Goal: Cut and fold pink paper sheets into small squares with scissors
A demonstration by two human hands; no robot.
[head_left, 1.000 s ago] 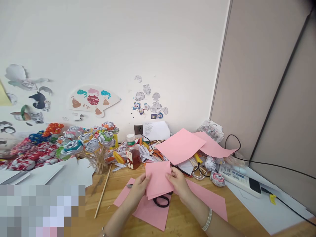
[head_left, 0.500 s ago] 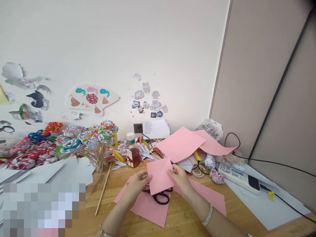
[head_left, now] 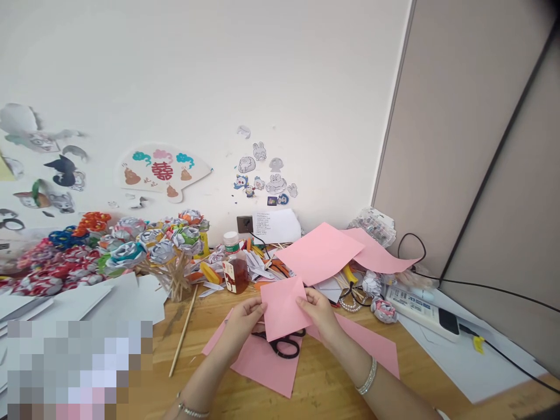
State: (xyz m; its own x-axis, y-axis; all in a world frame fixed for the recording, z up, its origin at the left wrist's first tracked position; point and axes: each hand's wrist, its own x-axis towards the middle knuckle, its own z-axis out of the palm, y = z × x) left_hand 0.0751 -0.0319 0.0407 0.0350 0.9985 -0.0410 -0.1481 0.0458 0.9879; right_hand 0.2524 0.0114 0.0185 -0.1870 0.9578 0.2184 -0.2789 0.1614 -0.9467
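Both hands pinch a small folded pink paper square above the wooden table: left hand at its nine o'clock edge, right hand at three o'clock. Black-handled scissors lie at six o'clock on a flat pink paper sheet.

From my station I read the paper square as plain pink, the larger sheets the same pink, and the scissors black-handled. The bench is honey-brown wood grain. The paper roses are grey-white print, red, blue and orange. The bottle shows amber liquid, a white cap and a green band.
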